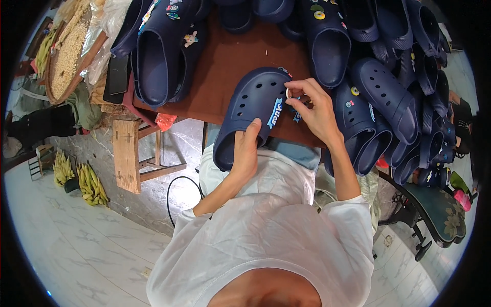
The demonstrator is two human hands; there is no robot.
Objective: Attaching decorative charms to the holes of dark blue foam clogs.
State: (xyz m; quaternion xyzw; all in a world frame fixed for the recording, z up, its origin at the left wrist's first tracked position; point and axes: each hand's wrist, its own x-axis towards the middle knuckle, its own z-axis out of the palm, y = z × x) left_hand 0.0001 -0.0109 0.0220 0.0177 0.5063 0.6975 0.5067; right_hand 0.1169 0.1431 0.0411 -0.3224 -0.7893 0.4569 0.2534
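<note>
My left hand (246, 152) grips a navy foam clog (254, 92) by its side near the heel opening, thumb on top. The clog is tilted with its holed toe pointing away from me. A blue and white charm with lettering (275, 113) sits on its upper, and a small reddish charm (286, 72) shows near the toe's edge. At the clog's right side, my right hand (313, 105) pinches a small round pale charm (289, 93) between thumb and finger. Another blue charm (296, 116) lies just below that hand, partly hidden.
Around the brown table (230, 56) are many navy clogs, with a decorated one (169, 56) at left and a heap (388, 97) at right. A wooden stool (127, 156) stands at left, below a tray of pale kernels (69, 56). A dark chair (434, 212) is at lower right.
</note>
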